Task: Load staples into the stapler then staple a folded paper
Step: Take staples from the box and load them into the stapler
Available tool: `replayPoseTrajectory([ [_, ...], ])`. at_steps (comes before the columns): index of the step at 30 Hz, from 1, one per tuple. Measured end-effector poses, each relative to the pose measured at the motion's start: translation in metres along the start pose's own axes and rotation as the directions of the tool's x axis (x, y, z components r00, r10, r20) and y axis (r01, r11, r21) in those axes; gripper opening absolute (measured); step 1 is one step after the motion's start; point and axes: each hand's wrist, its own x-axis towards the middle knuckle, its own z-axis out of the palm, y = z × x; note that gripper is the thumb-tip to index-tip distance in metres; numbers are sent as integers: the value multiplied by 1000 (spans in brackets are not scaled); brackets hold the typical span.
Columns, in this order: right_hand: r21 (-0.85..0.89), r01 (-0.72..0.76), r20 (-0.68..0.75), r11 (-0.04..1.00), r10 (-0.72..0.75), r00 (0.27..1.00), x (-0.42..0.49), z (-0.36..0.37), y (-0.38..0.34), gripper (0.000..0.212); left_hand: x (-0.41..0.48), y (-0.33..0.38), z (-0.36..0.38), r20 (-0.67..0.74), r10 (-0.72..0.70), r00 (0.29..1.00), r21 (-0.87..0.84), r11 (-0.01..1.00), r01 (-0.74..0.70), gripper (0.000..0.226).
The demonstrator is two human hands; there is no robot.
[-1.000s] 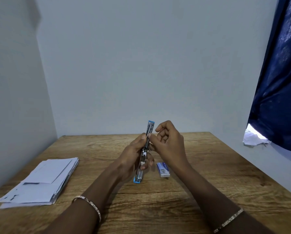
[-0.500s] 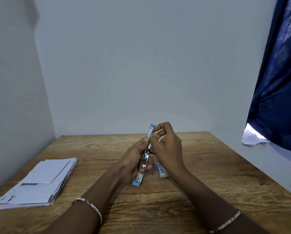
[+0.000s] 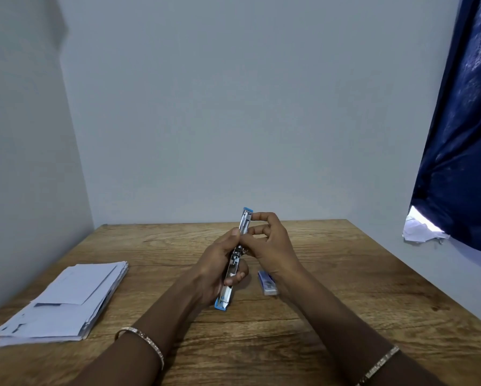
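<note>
Masking stapler [image 3: 224,296] midsection — left hand [image 3: 214,263], right hand [image 3: 273,246]

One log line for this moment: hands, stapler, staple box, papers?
left hand: grips opened stapler | right hand: pinches stapler's upper part | staple box: on table, right of stapler | paper stack: table's left side

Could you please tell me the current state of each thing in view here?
stapler: opened out straight, held in both hands
left hand: grips the stapler's middle
right hand: pinches the stapler's upper part
staple box: lying on the table, untouched
paper stack: flat on the table, untouched
</note>
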Motion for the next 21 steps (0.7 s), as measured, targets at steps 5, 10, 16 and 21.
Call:
replayPoseTrajectory([
  [5, -367, 245, -64, 897, -287, 956, -2, -4, 1, 46, 1, -1, -2, -33, -19, 999, -59, 998, 17, 31],
  [10, -575, 378, 19, 726, -450, 893, -2, -11, 0, 23, 1, -1, -3, -14, -23, 1000, -34, 999, 22, 32],
  [16, -762, 461, 191, 455, -522, 831, 3, -30, -5, 19, 3, 1, -8, 5, -20, 1000, 44, 999, 20, 35],
  [21, -770, 498, 270, 398, -505, 820, 5, -36, -6, 24, 6, 4, -12, 19, -46, 999, 83, 996, 44, 36],
])
